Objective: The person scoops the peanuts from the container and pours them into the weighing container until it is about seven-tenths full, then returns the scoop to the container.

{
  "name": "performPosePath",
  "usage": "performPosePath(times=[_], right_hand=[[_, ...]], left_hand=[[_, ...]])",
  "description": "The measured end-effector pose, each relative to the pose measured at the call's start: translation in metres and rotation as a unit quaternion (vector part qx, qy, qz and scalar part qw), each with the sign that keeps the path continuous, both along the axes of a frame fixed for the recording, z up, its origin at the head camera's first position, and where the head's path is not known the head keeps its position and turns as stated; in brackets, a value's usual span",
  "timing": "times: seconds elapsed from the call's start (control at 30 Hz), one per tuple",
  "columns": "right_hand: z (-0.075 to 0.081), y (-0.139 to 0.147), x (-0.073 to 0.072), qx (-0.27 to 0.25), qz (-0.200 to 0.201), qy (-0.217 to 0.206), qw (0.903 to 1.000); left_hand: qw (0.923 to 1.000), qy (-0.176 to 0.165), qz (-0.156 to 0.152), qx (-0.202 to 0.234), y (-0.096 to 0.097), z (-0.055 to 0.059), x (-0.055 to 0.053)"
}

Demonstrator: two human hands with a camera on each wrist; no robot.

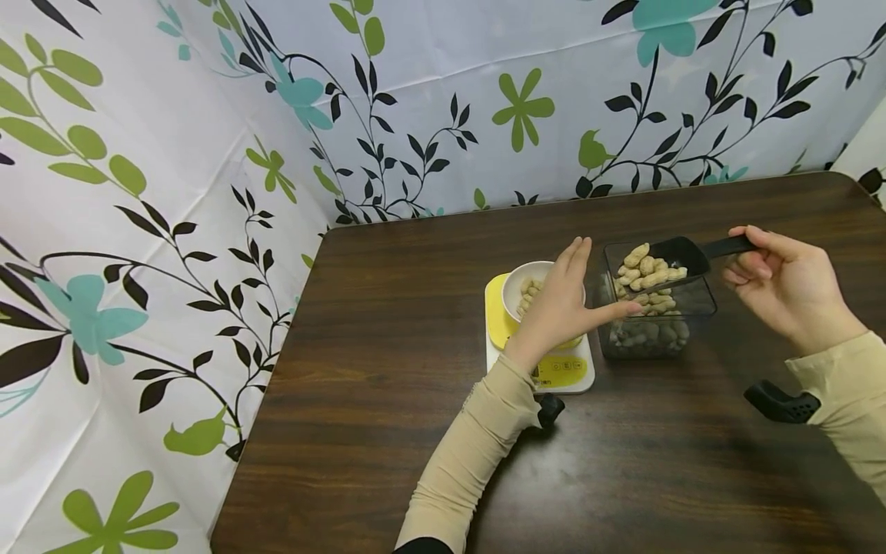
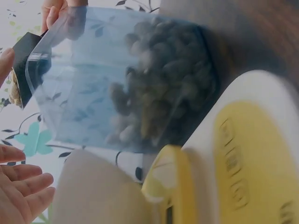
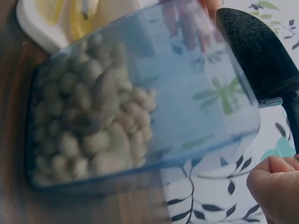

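My right hand [image 1: 789, 281] grips the handle of a black scoop [image 1: 681, 254] heaped with peanuts in their shells [image 1: 647, 269]. The scoop is held over a clear plastic container [image 1: 637, 354], which has more peanuts inside, as the right wrist view also shows through its wall [image 3: 196, 154]. My left hand [image 1: 561, 304] has its fingers straight and thumb spread, above a white bowl [image 1: 515, 288] and beside the container. Its thumb tip overlaps the container's rim; whether it touches cannot be told. The bowl holds some peanuts and sits on a yellow and white kitchen scale [image 1: 577, 373].
Everything stands on a dark wooden table [image 1: 388, 346]. A white curtain [image 1: 429, 92] printed with leaves and flowers hangs behind and to the left of it. Black wrist devices [image 1: 782, 402] are worn at both sleeves.
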State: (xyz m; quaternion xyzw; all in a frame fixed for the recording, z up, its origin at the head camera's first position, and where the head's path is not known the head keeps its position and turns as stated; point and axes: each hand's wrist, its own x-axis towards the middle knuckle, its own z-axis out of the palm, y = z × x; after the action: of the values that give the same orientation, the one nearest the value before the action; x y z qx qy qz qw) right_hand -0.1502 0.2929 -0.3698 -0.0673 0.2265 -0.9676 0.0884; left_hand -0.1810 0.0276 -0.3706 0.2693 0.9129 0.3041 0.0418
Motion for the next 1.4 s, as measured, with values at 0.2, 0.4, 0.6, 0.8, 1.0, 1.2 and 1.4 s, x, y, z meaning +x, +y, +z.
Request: performPosePath(times=[0.2, 0.4, 0.6, 0.8, 1.0, 1.2, 1.4], right_hand=[[0.013, -0.016, -0.010, -0.013, 0.027, 0.001, 0.9995], [0.021, -0.033, -0.018, -0.007, 0.040, -0.007, 0.9992], [0.023, -0.047, -0.024, 0.017, 0.030, -0.022, 0.9992], [0.023, -0.061, -0.029, 0.048, 0.031, -0.029, 0.9980], [0.024, -0.071, -0.032, 0.094, 0.037, -0.026, 0.9945], [0.022, -0.079, -0.034, 0.133, 0.045, -0.043, 0.9892], [0.018, -0.082, -0.036, 0.155, 0.045, -0.050, 0.9856]], left_hand=[[0.9998, 0.001, 0.013, 0.012, -0.012, 0.010, -0.007], [0.9993, 0.007, 0.032, 0.020, -0.024, 0.014, -0.011], [0.9970, 0.010, 0.055, 0.054, -0.038, 0.014, -0.014], [0.9940, 0.002, 0.081, 0.074, -0.053, 0.008, -0.016], [0.9912, -0.010, 0.099, 0.087, -0.064, -0.002, -0.014], [0.9901, -0.028, 0.111, 0.081, -0.073, -0.015, -0.012], [0.9910, -0.033, 0.102, 0.081, -0.079, -0.026, -0.010]])
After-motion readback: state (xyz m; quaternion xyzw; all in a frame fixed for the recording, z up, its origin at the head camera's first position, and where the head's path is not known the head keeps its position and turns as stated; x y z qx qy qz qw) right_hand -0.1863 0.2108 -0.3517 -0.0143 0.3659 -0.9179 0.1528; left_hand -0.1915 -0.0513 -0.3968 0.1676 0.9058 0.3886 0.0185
